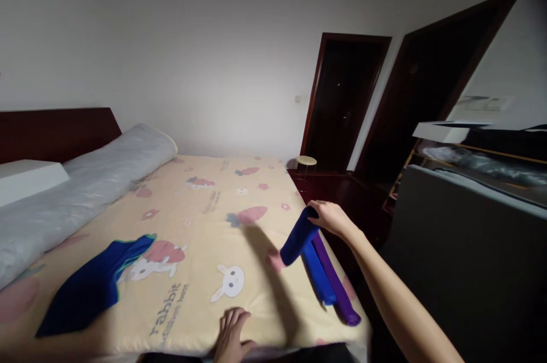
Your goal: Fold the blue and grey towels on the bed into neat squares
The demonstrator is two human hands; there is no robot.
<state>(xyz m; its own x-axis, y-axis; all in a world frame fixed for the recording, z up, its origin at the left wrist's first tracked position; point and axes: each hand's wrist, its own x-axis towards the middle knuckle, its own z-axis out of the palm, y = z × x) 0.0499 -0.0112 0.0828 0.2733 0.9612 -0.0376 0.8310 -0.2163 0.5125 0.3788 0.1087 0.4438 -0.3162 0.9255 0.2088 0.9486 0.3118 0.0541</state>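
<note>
The right hand (331, 216) has the dark roll (298, 237) by its top end. The roll hangs down and to the left from this grip, over the right side of the bed (205, 260). Its long way is on a slant, with the high end in the fingers and the low end toward the middle of the bed. I cannot tell if the low end touches the bed.

The blue roll (317, 274) and the purple roll (334, 280) lie side by side along the bed's right edge, with the purple one on the outside. Both point from the far end toward the near edge. The dark roll is just to the left of their far ends, and it leans a different way from them. The right hand is much nearer to all three rolls than the left hand (232, 333).

The right arm comes in from the low right corner and reaches far out, with the back of the hand up. Its fingers are bent snug around the roll's end, but I cannot see all of the thumb.

The left hand is low by the near edge, palm down on the bed, with its fingers a bit apart and nothing in its grip. A blue cloth (94, 283) lies flat, well off to its left
</note>
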